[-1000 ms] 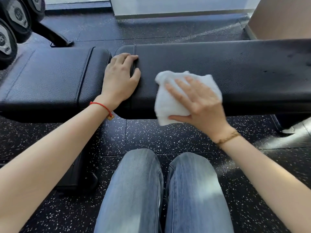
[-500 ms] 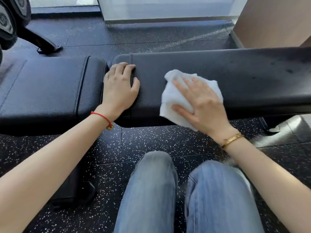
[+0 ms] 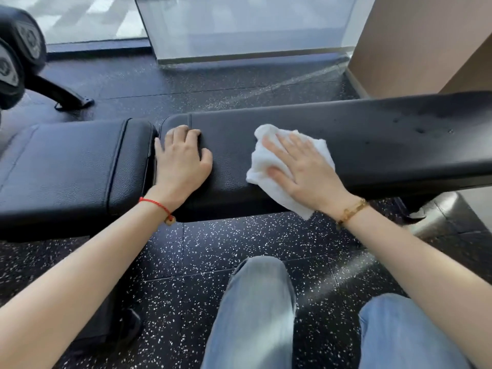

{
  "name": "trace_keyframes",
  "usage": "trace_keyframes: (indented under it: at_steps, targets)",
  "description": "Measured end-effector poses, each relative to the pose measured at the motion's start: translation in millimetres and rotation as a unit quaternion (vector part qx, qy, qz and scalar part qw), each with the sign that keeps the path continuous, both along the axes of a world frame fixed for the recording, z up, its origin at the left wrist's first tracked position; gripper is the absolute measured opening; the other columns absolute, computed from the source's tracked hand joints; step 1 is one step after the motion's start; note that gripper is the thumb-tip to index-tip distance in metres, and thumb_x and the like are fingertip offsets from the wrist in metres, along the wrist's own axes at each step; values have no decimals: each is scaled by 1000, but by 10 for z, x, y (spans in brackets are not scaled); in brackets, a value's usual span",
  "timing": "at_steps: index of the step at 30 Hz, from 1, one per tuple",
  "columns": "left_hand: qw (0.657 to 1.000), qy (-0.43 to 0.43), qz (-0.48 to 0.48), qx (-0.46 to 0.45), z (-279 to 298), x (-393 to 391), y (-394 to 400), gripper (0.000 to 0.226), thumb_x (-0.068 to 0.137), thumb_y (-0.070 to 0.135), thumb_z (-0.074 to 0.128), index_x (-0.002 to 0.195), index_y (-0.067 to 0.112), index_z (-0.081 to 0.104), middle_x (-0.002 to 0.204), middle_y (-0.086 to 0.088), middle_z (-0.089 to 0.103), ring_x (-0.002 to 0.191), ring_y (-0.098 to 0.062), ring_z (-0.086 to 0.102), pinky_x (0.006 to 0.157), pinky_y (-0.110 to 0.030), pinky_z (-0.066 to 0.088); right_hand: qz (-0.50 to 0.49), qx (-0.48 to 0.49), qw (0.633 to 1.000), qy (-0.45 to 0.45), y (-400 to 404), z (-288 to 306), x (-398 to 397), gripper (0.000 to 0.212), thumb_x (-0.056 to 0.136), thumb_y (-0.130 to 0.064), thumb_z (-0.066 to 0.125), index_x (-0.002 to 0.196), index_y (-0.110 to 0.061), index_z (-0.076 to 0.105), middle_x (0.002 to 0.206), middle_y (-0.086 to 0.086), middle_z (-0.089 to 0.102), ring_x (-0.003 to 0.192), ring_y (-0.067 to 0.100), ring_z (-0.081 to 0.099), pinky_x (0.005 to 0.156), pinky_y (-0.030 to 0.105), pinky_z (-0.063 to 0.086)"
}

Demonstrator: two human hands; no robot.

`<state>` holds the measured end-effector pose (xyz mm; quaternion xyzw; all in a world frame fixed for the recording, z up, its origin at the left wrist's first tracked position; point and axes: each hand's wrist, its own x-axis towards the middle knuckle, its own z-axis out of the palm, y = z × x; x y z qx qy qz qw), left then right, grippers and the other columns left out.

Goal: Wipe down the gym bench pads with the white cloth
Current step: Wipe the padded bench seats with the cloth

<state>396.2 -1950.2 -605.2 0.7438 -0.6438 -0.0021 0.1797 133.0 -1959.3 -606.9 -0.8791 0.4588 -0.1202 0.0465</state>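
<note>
I am seeing no readable text anywhere. The weight plates [image 3: 16,57] at the upper left are showing pale grey label panels with embossed marks, but these are appearing too blurred for me to make out any letters or numbers.

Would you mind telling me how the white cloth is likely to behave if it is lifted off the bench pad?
The white cloth looks floppy: it is crumpled under the flat right hand, and one corner droops over the long bench pad's front edge. It probably weighs little and would sag from wherever it is pinched.
</note>
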Motion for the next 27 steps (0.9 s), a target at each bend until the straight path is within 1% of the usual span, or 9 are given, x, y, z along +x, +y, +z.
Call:
trace_keyframes:
  at_steps: [4, 8, 10, 12, 16, 20, 22, 24, 27]
  targets:
    - [1000, -3, -6, 0, 13, -587, -109, 53, 94, 30, 44, 145, 15, 42, 156, -7, 33, 148, -27, 19, 121, -58, 3, -44, 11, 999, 8, -200, -17, -548, 59, 104, -43, 35, 158, -28, 15, 164, -1, 19, 152, 22, 13, 124, 41, 6]
    - [1000, 20, 6, 16, -83, -964, -215, 51, 97, 30, 40, 147, 18, 38, 158, -4, 31, 150, -24, 18, 122, -56, 4, -79, 30, 996, 13, -735, -37, -912, 59, 104, -49, 29, 158, -30, 15, 164, 1, 19, 152, 22, 11, 125, 38, 1]
    - [999, 26, 18, 8, -129, -1032, -227, 49, 97, 29, 40, 145, 18, 41, 155, -3, 35, 148, -23, 22, 121, -56, 7, -97, 31, 994, 39, -1084, -36, -917, 61, 103, -51, 25, 158, -29, 12, 165, 2, 17, 152, 24, 12, 124, 40, 3]
    - [999, 29, 23, -12, -140, -1052, -236, 45, 94, 28, 42, 139, 19, 46, 150, -2, 41, 144, -21, 28, 120, -57, 12, -78, 41, 993, 76, -1356, 13, -789, 62, 102, -53, 19, 157, -27, 11, 164, 3, 17, 150, 27, 15, 123, 43, 7]
    - [998, 36, 29, -30, -120, -1041, -230, 45, 89, 31, 43, 132, 21, 51, 142, 1, 48, 138, -20, 36, 117, -55, 18, 44, 14, 996, 80, -1328, 69, -409, 56, 98, -62, 27, 146, -34, 26, 152, -1, 35, 142, 27, 32, 118, 47, 20]
    - [999, 24, 29, -29, -122, -1030, -206, 44, 91, 30, 46, 134, 23, 52, 143, 1, 49, 139, -20, 37, 117, -53, 22, 159, 40, 986, 32, -860, -49, -731, 62, 98, -63, 25, 155, -41, 12, 164, -6, 17, 150, 24, 13, 122, 45, 3]
    - [999, 24, 31, -25, -97, -1040, -202, 47, 89, 32, 44, 134, 22, 53, 143, 0, 50, 139, -20, 38, 116, -52, 25, 176, 35, 983, 27, -807, -64, -1034, 66, 96, -66, 24, 156, -41, 9, 164, -5, 17, 151, 22, 13, 123, 46, 6]
    - [999, 24, 31, -22, -74, -1061, -190, 52, 86, 36, 41, 134, 21, 54, 143, -2, 51, 138, -21, 40, 116, -51, 26, 141, 37, 989, 20, -925, -39, -1235, 69, 95, -70, 25, 155, -42, 10, 164, -4, 19, 151, 22, 14, 123, 46, 8]
    - [999, 27, 33, -21, -60, -1074, -186, 55, 85, 35, 41, 135, 19, 54, 144, -3, 51, 138, -22, 41, 116, -51, 26, 74, 48, 995, 36, -1081, 7, -1269, 71, 93, -73, 23, 156, -41, 11, 166, -4, 12, 153, 21, 7, 125, 45, 4]
